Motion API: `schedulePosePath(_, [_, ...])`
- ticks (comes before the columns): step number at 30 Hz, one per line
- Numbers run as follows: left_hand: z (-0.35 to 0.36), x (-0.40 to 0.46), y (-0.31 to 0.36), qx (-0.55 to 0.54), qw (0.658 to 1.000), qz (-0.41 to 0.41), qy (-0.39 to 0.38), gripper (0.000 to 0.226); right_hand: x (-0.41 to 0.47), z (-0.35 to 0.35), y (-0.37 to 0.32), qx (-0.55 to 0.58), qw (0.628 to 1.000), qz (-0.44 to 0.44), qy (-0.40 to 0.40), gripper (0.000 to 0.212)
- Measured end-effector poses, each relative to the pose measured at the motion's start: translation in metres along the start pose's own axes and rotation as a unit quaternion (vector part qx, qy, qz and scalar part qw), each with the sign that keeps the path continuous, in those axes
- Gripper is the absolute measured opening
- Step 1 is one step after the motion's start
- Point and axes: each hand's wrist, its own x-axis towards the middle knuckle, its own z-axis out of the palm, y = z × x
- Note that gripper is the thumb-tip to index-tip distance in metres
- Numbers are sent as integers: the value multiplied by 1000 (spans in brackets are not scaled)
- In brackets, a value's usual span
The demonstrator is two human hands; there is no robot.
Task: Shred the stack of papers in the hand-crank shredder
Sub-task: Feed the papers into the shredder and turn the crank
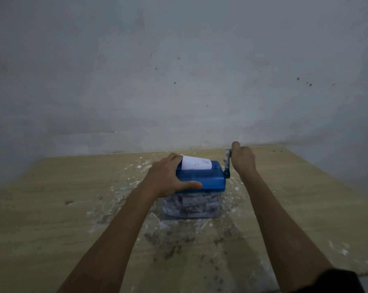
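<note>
Worktop (51, 197): pale wood-grain board, butted against a grey wall (178, 70). The wall is flat, matt, speckled with small dark marks. White flecks and smears lie scattered on the board around the shredder (200, 182); darker smudges spread on the near side of it. One small dark dent sits to the left, well apart from everything else.

One shredder, middle of the worktop, near the back edge. Blue plastic lid, smooth, rounded corners. Under it a clear boxy bin (191, 206), packed with grey-white shreds pressed against its walls.

One paper (196, 163) stands in the slot on top, white, slightly curled, faint marking on its face. Only its upper part shows above the lid. No other sheets visible on the board.

One crank (227, 163) on the lid's right end: blue arm, pale handle pointing up.

Your left hand (168, 176) wraps the lid's left end, fingers over the top beside the paper, thumb laid along the front edge. It hides that corner of the lid and part of the bin.

Your right hand (243, 159) is clenched round the crank handle, knuckles up, covering most of it.

Two bare forearms; a dark sleeve (335, 281) shows at bottom right.
</note>
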Motion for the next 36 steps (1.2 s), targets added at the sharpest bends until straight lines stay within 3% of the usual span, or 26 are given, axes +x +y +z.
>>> schedulePosePath(5, [3, -1, 2, 6, 1000, -8, 12, 105, 16, 11, 10, -91, 995, 9, -45, 47])
schedulePosePath(10, [3, -2, 4, 1, 1000, -24, 15, 114, -2, 12, 44, -176, 959, 58, -213, 20])
schedulePosePath(12, [2, -3, 6, -2, 999, -27, 16, 111, -16, 6, 65, -198, 949, 37, -244, 24])
schedulePosePath(16, [0, -3, 8, -2, 999, -39, 8, 112, -42, -6, 87, -237, 942, -65, -228, 26])
schedulePosePath(22, [-4, -3, 14, 1, 998, -59, -13, 111, -68, -17, 90, -209, 955, -119, -175, 30])
schedulePosePath(30, [-5, -3, 17, 11, 998, -57, -19, 111, -94, -34, 71, -31, 991, -83, -100, 35])
schedulePosePath(33, [-5, -2, 15, 17, 998, -48, -24, 110, -95, -38, 53, 66, 992, -40, -96, 40])
schedulePosePath(36, [-4, -1, 12, 14, 999, -34, -26, 109, -89, -35, 41, 90, 993, -21, -74, 39])
